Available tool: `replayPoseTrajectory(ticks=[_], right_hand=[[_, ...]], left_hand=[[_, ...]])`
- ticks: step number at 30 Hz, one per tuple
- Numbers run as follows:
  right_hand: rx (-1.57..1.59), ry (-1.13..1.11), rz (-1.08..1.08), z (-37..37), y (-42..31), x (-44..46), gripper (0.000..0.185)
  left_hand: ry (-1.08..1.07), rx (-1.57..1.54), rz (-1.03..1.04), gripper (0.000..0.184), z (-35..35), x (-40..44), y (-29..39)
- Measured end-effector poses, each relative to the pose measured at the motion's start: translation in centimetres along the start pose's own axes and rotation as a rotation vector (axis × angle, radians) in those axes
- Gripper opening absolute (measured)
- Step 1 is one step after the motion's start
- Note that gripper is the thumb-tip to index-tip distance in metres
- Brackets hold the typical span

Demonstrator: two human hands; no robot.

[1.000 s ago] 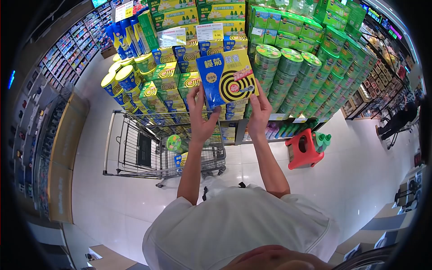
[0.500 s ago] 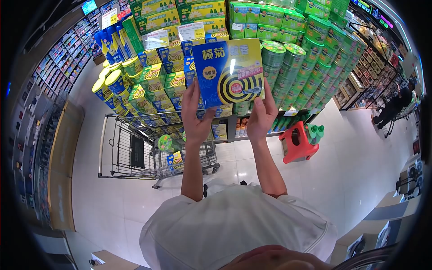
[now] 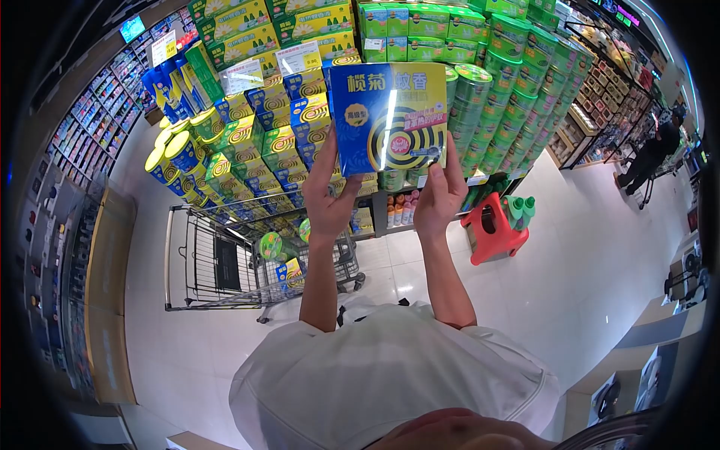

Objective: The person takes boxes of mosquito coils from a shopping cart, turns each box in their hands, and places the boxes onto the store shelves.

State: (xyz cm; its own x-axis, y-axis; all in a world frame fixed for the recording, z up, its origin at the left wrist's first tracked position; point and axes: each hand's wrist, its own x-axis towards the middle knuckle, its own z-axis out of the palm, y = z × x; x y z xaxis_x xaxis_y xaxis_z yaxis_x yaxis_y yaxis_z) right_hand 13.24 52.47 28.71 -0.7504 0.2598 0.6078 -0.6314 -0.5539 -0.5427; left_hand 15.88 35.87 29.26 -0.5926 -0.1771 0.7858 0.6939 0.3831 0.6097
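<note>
Both my hands hold up a blue and yellow box of mosquito coils (image 3: 390, 116), its front with a black spiral facing me. My left hand (image 3: 330, 195) grips the lower left edge, thumb along the bottom. On the lower right corner, my right hand (image 3: 441, 191) is closed with its thumb against the front. Behind the box are stacked matching boxes (image 3: 310, 112) and green cylindrical tubs (image 3: 471, 82). Glare crosses the middle of the box's face.
A wire shopping cart (image 3: 217, 304) stands at left, with green-lidded tubs (image 3: 271, 245) and a blue-yellow box (image 3: 289, 273) in it. A red stool (image 3: 495, 232) bearing green bottles (image 3: 520, 211) is at right. A person in dark clothes (image 3: 654, 157) stands farther right.
The box has turned slightly and shifted a little right in view, still in both hands. The shelves and their goods have slid left as the view turned.
</note>
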Motion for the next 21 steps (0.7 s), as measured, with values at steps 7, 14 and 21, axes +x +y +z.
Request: replayPoseTrajectory(ticks=[7,14,21], right_hand=[[-0.068,-0.014,-0.015,-0.04,-0.36,-0.39,0.059],[-0.088,-0.036,-0.014,0.23,-0.55,-0.69,0.059],[-0.145,-0.049,-0.009,0.34,-0.39,-0.80,0.059]], left_hand=[[-0.002,-0.028,-0.004,0.073,-0.08,-0.28,-0.14],[0.009,-0.017,0.014,0.072,-0.51,-0.72,-0.49],[0.030,-0.005,-0.017,0.072,-0.80,-0.91,-0.23]])
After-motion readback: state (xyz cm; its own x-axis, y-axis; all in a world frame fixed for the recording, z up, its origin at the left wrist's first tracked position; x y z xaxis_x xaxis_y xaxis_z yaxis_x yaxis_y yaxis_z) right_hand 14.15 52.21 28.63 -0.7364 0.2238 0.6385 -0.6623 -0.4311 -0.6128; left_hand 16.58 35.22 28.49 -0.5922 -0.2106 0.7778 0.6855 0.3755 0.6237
